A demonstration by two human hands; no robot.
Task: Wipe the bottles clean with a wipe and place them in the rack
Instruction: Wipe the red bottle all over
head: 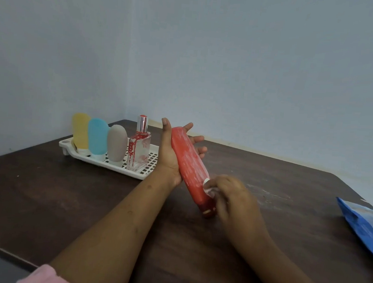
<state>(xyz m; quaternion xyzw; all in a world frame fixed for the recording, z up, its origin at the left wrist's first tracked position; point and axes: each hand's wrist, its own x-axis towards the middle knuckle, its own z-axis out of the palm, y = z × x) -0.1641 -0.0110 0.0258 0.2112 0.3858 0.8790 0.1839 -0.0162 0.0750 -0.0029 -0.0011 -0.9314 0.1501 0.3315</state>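
A long red bottle with whitish smears lies tilted across my left hand, cap end down toward the table. The palm is open under it, fingers spread behind it. My right hand presses a small white wipe against the bottle's lower part near the cap. The white rack stands at the left rear of the table. In it stand a yellow bottle, a blue bottle, a grey bottle and a glass perfume bottle with red streaks.
A blue wipes packet lies at the table's right edge. The dark wooden table has faint white smears right of my hands. Pale walls meet in a corner behind the rack. A pink sleeve shows at the bottom left.
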